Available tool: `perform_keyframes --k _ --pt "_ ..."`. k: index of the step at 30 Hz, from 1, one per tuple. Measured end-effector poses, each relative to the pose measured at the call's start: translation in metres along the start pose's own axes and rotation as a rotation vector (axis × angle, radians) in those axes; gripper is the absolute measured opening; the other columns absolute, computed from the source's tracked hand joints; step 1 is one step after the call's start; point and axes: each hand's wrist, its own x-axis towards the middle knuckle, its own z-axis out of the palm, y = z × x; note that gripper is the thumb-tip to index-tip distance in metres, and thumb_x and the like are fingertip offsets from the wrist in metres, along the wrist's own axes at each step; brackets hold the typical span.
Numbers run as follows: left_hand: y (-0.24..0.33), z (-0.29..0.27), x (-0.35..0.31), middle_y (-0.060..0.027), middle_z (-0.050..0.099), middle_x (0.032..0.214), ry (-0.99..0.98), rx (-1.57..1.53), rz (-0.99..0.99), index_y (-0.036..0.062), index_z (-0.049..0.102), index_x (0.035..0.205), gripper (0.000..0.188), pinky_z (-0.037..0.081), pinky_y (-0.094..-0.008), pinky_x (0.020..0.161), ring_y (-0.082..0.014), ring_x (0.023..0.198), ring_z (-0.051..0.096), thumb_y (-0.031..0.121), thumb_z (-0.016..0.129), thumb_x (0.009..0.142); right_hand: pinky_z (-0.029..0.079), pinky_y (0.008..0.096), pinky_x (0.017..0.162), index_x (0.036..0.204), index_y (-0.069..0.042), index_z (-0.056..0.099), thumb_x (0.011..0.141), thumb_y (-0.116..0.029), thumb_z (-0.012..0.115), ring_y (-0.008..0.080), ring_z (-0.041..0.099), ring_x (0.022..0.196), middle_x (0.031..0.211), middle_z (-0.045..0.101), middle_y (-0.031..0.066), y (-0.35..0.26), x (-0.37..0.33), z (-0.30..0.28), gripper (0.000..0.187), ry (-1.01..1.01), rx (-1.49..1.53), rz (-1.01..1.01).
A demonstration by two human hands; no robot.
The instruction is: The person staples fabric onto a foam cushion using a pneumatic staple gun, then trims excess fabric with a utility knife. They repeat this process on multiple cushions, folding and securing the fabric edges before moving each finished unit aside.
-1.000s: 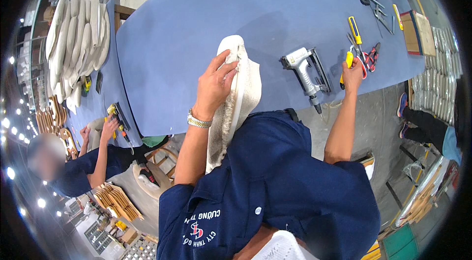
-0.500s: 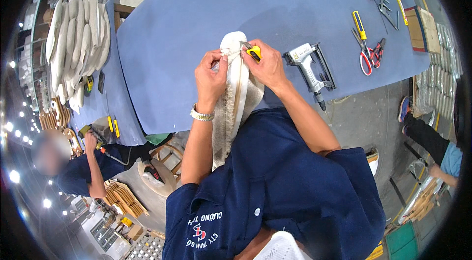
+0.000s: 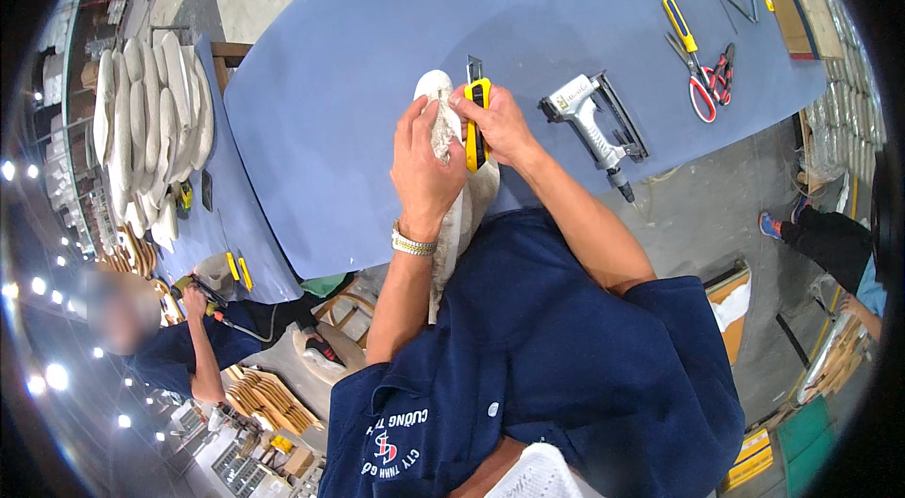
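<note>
A long, narrow padded piece (image 3: 483, 195) covered in beige fabric stands between my arms, its rounded far end over the blue table. My left hand (image 3: 426, 166) is closed on it near that end, fingers over the rough fabric edge. In my right hand (image 3: 504, 128) is a yellow-and-black box cutter (image 3: 477, 112), held upright with its blade out, pointing away from me. The right fingertips are close to the fabric's edge; whether they also grip it is hidden. A silver staple gun (image 3: 586, 116) lies on the table to the right of my right hand.
Scissors (image 3: 698, 88), a yellow-handled tool (image 3: 681, 24) and red-handled pliers (image 3: 722, 74) lie farther right on the blue table (image 3: 339, 74). Beige padded pieces (image 3: 151, 116) are stacked at the left. A co-worker (image 3: 203, 338) holds a tool there; another person (image 3: 834, 248) stands at the right.
The box cutter has turned upright in my right hand, with its blade drawn away from the fabric. My left hand has shifted nearer me and folded farther over the padded piece.
</note>
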Motion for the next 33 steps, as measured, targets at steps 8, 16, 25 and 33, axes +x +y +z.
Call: perform_keyframes --k 8,16,25,33 --pt "-0.025 0.015 0.002 -0.0117 0.071 0.123 0.057 -0.025 0.014 0.0047 0.067 0.115 0.021 0.056 -0.0392 0.089 -0.0306 0.108 0.069 0.007 0.068 0.094 0.053 0.0299 0.056 0.102 0.000 0.062 0.098 -0.024 0.070 0.0120 0.064 0.065 0.073 0.066 0.0048 0.000 0.002 -0.005 0.025 0.114 -0.417 -0.174" --pt "-0.026 0.022 -0.001 -0.0084 0.073 0.121 0.102 -0.155 -0.070 0.0061 0.069 0.107 0.013 0.056 -0.0375 0.086 -0.0287 0.103 0.070 0.006 0.068 0.095 0.057 0.0408 0.062 0.110 0.002 0.051 0.101 -0.026 0.058 0.0271 0.072 0.063 0.076 0.073 0.0120 -0.063 -0.054 0.022 0.030 -0.016 -0.527 -0.134" --pt "-0.034 0.024 -0.002 -0.0084 0.074 0.121 0.108 -0.256 -0.118 0.0044 0.071 0.108 0.013 0.056 -0.0380 0.087 -0.0287 0.104 0.071 0.009 0.068 0.096 0.057 0.0441 0.064 0.102 0.007 0.049 0.098 -0.027 0.053 0.0322 0.072 0.066 0.069 0.068 0.0167 -0.036 -0.050 0.032 0.035 -0.063 -0.654 0.047" --pt "-0.038 0.024 0.000 -0.0085 0.075 0.120 0.129 -0.361 -0.192 0.0028 0.070 0.107 0.011 0.057 -0.0354 0.085 -0.0250 0.101 0.072 0.008 0.065 0.098 0.054 0.0401 0.059 0.104 0.004 0.051 0.100 -0.023 0.053 0.0250 0.069 0.062 0.072 0.066 0.0118 -0.020 -0.047 0.028 0.027 -0.010 -0.672 0.010"
